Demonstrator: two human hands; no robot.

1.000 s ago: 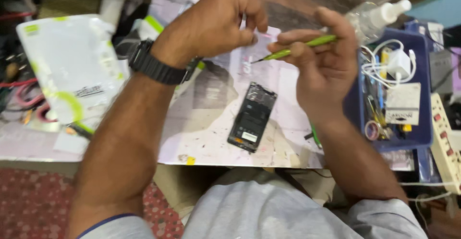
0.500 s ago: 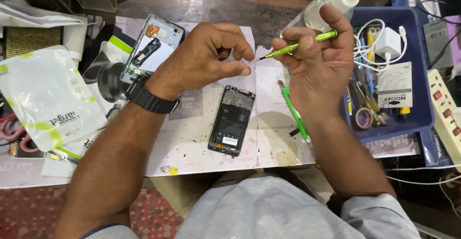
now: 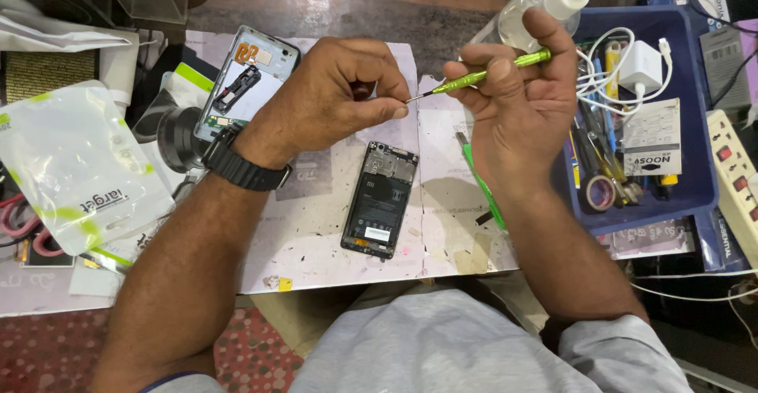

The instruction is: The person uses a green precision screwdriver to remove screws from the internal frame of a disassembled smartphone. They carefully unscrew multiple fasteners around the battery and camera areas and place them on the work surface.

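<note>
Right hand [image 3: 525, 112] grips a green screwdriver [image 3: 482, 77]; left hand [image 3: 335, 97] pinches at its tip; below them an opened phone [image 3: 379, 199] lies on the stained paper-covered bench [image 3: 316, 227]; a blue tray [image 3: 699, 195] sits beside the right hand.

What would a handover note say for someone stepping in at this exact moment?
Right hand: grips a green screwdriver, tip pointing left.
Left hand: fingertips pinched at the screwdriver's tip; whether they hold anything is too small to tell.
Opened phone: lies flat on the white work mat below both hands, back cover off, insides exposed. Nobody touches it.
Removed back shell: lies up left, beside the left wrist.
Blue tray of tools and cables sits to the right.
Done: phone opened. Left: judging by the exposed insides, the phone still needs closing up.
</note>
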